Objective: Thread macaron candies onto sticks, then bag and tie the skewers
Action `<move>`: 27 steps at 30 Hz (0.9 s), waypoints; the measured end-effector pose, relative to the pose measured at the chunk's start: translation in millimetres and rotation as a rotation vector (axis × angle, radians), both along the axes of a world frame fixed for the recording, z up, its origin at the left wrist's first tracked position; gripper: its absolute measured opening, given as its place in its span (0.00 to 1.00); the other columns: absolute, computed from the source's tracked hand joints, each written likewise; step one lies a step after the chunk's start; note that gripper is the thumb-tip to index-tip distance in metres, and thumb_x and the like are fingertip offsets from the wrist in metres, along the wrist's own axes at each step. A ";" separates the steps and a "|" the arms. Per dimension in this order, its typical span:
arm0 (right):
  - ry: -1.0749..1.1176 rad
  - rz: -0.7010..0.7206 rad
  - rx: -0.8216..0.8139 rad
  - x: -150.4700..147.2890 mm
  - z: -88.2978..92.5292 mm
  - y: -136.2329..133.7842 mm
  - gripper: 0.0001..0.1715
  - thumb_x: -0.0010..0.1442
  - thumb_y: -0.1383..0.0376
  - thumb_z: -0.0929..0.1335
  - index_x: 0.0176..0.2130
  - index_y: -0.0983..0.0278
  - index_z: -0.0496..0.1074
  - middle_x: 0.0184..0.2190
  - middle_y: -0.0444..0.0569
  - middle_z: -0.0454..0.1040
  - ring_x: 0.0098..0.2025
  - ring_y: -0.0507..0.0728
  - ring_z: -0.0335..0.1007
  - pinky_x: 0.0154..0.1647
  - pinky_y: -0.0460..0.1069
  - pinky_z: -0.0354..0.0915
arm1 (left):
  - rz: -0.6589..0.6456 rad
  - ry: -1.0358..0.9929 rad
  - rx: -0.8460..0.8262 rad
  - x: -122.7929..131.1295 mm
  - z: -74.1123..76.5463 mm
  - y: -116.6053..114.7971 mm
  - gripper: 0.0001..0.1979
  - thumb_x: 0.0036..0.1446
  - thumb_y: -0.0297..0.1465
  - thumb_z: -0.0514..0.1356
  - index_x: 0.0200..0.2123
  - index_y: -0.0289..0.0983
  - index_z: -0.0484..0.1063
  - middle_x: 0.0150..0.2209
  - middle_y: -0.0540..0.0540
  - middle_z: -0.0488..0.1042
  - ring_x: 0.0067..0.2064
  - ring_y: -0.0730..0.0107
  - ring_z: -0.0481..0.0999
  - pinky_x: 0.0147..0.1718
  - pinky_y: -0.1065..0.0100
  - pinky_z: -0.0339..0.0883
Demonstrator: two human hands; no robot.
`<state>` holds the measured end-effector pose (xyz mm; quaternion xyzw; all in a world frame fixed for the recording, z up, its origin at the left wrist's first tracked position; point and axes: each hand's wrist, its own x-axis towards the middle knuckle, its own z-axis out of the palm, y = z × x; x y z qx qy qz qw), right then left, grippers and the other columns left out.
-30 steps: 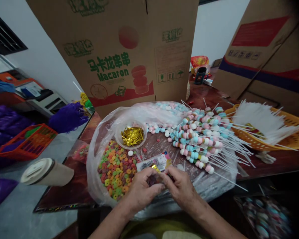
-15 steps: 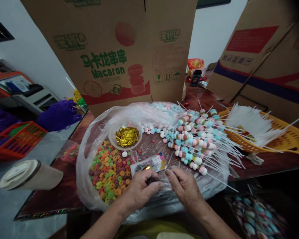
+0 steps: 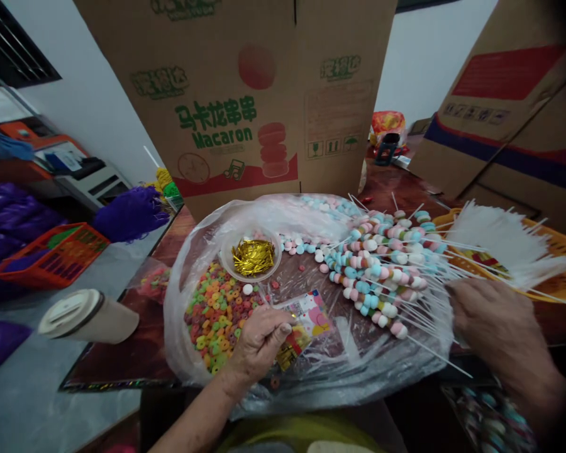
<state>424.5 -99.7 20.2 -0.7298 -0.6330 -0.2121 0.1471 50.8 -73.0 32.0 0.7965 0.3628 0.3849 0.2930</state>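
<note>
My left hand (image 3: 260, 340) is closed, thumb and fingers pinched at the edge of a small printed plastic bag (image 3: 316, 313). Gold strips (image 3: 290, 352) show just below the fingertips. My right hand (image 3: 500, 333) is blurred, off to the right near the white stick ends; its fingers cannot be made out. Between the hands, marshmallow-like skewers (image 3: 382, 277) in pink, blue, white and brown lie in a pile. Colourful cereal rings (image 3: 217, 314) lie left of my left hand. A round tub (image 3: 226, 255) behind them holds gold twist ties (image 3: 253, 257).
A clear plastic sheet (image 3: 179, 333) lies under the sweets. A large cardboard box (image 3: 217, 163) stands behind; another box (image 3: 490, 126) is at right. A yellow basket (image 3: 556, 277) holds white sticks (image 3: 495, 239). A lidded cup (image 3: 108, 318) stands at the left table edge.
My right hand has left the left hand and moved right toward the sticks. More of the printed bag and gold strips now shows beside my left hand. The view has shifted left.
</note>
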 end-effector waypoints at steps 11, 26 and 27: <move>-0.141 0.020 -0.014 0.1 -16.0 5.6 0.12 0.56 0.59 0.63 0.31 0.59 0.74 0.32 0.52 0.72 0.35 0.61 0.64 0.28 0.53 0.56 | 0.018 0.037 -0.018 -9.0 -3.8 -1.4 0.13 0.58 0.34 0.50 0.32 0.37 0.72 0.31 0.45 0.76 0.35 0.68 0.72 0.43 0.63 0.59; 0.007 0.721 0.196 -69.1 40.5 -33.2 0.20 0.56 0.71 0.62 0.47 0.57 0.69 0.33 0.50 0.75 0.34 0.55 0.70 0.36 0.49 0.62 | -0.059 0.022 0.013 -11.7 -0.2 2.1 0.11 0.58 0.30 0.51 0.31 0.36 0.72 0.30 0.46 0.75 0.33 0.70 0.70 0.39 0.66 0.59; -0.008 0.731 0.178 -68.0 37.3 -33.9 0.20 0.57 0.71 0.61 0.48 0.57 0.69 0.33 0.50 0.75 0.34 0.55 0.70 0.37 0.50 0.62 | -0.058 0.033 0.018 -12.8 0.4 2.2 0.11 0.58 0.30 0.50 0.31 0.36 0.72 0.29 0.46 0.75 0.33 0.70 0.70 0.38 0.66 0.58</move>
